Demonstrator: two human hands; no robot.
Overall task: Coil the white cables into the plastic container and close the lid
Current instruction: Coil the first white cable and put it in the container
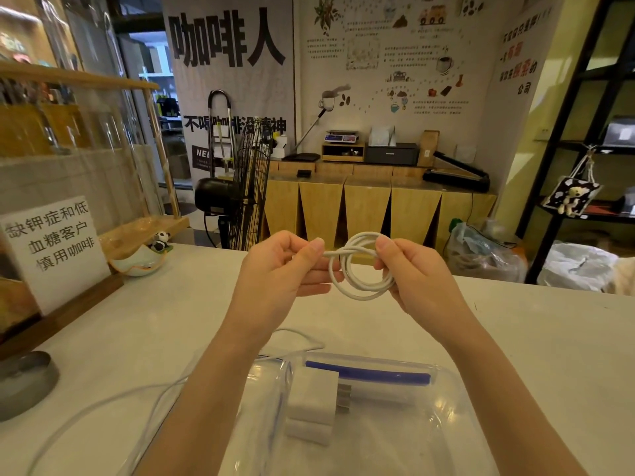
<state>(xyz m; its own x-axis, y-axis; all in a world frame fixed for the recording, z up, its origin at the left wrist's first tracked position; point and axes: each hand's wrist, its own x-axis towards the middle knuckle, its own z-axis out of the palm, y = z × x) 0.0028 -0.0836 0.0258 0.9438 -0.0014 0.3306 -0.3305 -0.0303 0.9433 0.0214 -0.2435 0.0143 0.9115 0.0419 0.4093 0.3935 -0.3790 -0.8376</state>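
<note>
I hold a white cable (357, 290) wound into a small coil, raised above the counter. My left hand (285, 266) pinches the cable's free end at the coil's left side. My right hand (415, 273) grips the coil's right side between thumb and fingers. Below my forearms lies the clear plastic container (457, 417), open, with white power adapters (314, 403) and a blue strip (371, 374) at its far rim. A second white cable (103, 401) trails loose over the counter at the left, running toward the container. No lid can be told apart.
A white counter (536, 338) spreads in front of me. At the left stand a paper sign in a wooden holder (51, 249), a grey round dish (24, 383) and a small bowl with a panda figure (144, 259). A black fan (240, 190) stands behind the counter.
</note>
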